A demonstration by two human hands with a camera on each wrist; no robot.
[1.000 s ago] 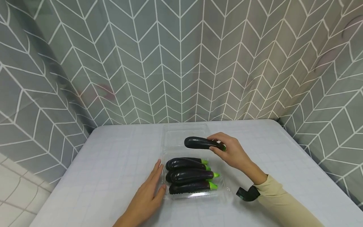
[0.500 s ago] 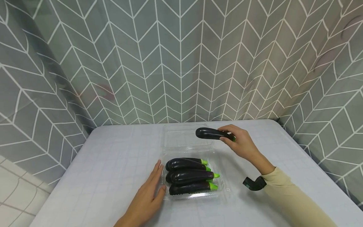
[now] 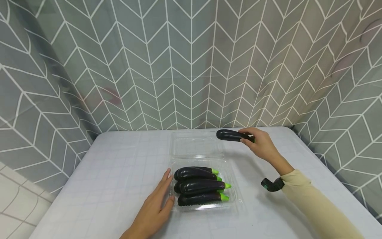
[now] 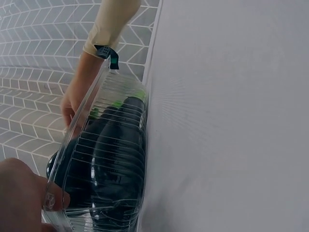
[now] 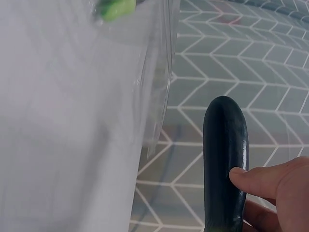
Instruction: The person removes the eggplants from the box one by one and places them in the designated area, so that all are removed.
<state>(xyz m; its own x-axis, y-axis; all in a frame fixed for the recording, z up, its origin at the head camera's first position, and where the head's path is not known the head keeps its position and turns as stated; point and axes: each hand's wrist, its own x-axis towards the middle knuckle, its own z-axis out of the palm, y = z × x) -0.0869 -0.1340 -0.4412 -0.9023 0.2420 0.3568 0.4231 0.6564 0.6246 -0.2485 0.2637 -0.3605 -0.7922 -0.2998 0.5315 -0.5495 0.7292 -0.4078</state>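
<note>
My right hand (image 3: 259, 142) pinches a dark eggplant (image 3: 230, 135) near its stem end, holding it in the air above the table, right of the container's lid. In the right wrist view the thumb presses on the side of the same eggplant (image 5: 224, 154). Several more eggplants (image 3: 200, 186) with bright green stems lie side by side in a clear plastic clamshell container (image 3: 235, 197). My left hand (image 3: 153, 205) rests against the container's left side with its fingers extended. The left wrist view shows the ribbed container wall (image 4: 120, 140) and the left thumb at its rim.
The container's clear lid (image 3: 195, 146) lies folded back flat behind it. A white cloth covers the table (image 3: 119, 166). Patterned grey curtains (image 3: 191, 66) hang behind and on both sides. A dark strap device (image 3: 273, 184) sits at the right wrist.
My right hand has carried the eggplant up, rightward and away from the container, from over the lid's edge to its right. The left hand has stayed at the container's side.
</note>
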